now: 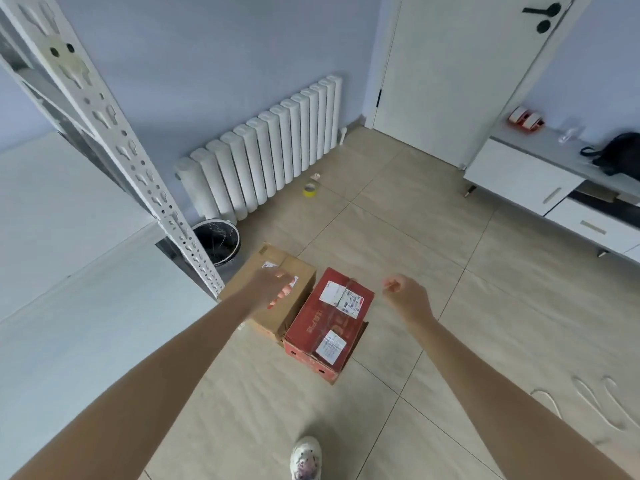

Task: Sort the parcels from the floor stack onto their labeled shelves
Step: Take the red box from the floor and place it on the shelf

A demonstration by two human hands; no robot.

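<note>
Two parcels, a brown carton (pixel 277 296) and a red carton (pixel 327 327), stand touching side by side on the tiled floor (pixel 398 244). Open floor lies to the right of the red carton and in front of both. The perforated shelf upright (pixel 138 161) stands just left of the brown carton, closing that side. A black bin (pixel 218 241) sits just behind the brown carton, with the radiator (pixel 263 150) along the wall beyond. A yellow tape roll (pixel 309 190) lies well apart on the floor. The left hand (pixel 273 289) hangs over the brown carton; the right hand (pixel 405 294) hangs over bare floor.
</note>
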